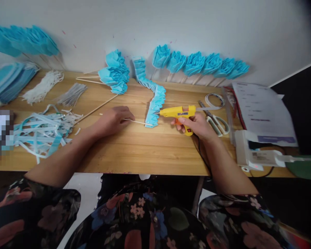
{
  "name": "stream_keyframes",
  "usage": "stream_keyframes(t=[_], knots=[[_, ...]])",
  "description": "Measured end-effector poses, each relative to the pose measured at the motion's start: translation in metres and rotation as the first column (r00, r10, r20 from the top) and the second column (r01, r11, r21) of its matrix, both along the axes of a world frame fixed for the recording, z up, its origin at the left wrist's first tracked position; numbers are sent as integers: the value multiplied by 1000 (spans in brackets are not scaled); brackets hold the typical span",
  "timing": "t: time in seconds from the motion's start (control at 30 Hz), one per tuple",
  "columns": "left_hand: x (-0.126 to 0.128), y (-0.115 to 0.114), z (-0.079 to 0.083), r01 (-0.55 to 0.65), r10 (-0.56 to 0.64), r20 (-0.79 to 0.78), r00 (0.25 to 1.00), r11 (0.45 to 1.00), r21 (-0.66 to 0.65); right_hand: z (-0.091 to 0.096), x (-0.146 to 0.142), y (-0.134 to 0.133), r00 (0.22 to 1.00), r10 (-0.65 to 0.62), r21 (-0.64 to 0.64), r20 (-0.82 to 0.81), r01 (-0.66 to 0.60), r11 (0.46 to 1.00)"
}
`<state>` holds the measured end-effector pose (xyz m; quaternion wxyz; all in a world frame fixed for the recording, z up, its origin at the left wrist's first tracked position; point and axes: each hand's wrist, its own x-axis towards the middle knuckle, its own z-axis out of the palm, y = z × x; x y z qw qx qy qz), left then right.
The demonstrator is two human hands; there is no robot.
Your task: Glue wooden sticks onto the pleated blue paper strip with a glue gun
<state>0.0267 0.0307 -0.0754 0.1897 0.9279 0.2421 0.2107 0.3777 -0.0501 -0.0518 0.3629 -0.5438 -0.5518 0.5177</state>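
My right hand (198,125) is wrapped round the grip of a yellow hot glue gun (177,112). The nozzle points left and meets a pleated light-blue fabric strip (152,107), or sits just above it. That strip snakes back across the table toward the wall. My left hand (116,121) is closed on a thin wooden stick (138,121), whose right end lies across the strip's near end. Part of the stick is hidden under the left fingers.
Blue fabric flowers on sticks (195,64) lean on the wall, more at far left. Scissors (217,124), a tape roll (214,101), papers (264,110) and a white power adapter (261,157) are right. Fabric scraps (45,129), wire ties (72,94) and face masks (11,83) lie left.
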Motion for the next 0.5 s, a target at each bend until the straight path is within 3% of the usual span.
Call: stream_keyframes(t=[0.5], knots=[[1, -1, 1, -12, 12, 4, 1000, 1000, -6, -1, 2, 2, 1000, 22, 11, 10, -22, 1000]])
